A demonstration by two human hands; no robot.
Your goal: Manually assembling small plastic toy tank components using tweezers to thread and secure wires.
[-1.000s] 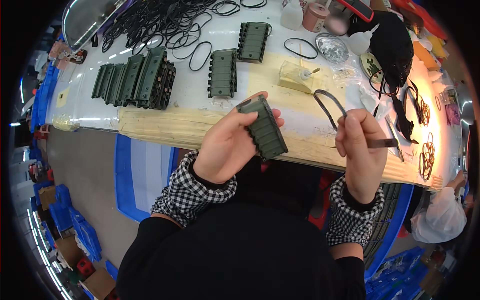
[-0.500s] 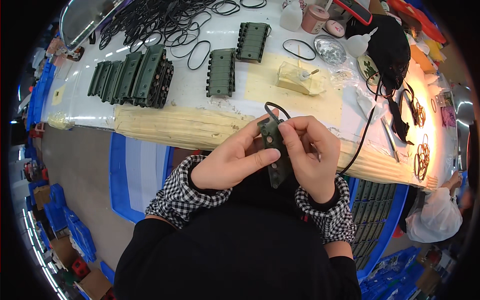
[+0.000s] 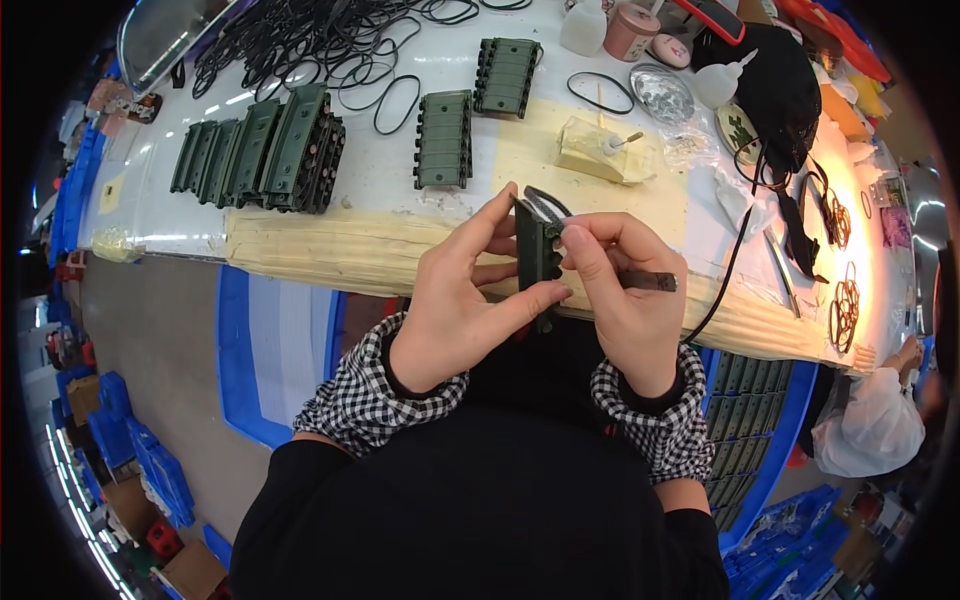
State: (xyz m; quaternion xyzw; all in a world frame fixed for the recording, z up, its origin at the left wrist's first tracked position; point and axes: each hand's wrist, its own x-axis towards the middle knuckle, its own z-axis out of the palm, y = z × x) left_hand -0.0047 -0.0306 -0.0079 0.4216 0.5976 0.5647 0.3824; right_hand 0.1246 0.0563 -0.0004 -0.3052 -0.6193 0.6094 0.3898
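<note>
My left hand [image 3: 448,300] is closed round the edges of a dark green plastic piece [image 3: 531,255] with small round wheels along its side, standing almost edge-on above the table's front edge. A black rubber band [image 3: 552,205], ridged like a track, loops off the piece's far end. My right hand [image 3: 632,300] pinches that band at the wheels with thumb and fingertips. A flat metal tool [image 3: 655,281], perhaps tweezers, is tucked in the curled fingers of the same hand. The fingers hide part of the band.
Similar green pieces stand in a row [image 3: 265,150] at the left; two more [image 3: 443,140] lie mid-table. Loose black bands [image 3: 310,40] are heaped behind. A yellow taped block [image 3: 600,150], white bottle [image 3: 582,28] and lamp-lit bands [image 3: 842,310] are to the right. Blue crates [image 3: 235,350] stand below.
The green piece has turned from showing its wheeled face to nearly edge-on. My right hand has rotated, bringing the metal tool's end into sight.
</note>
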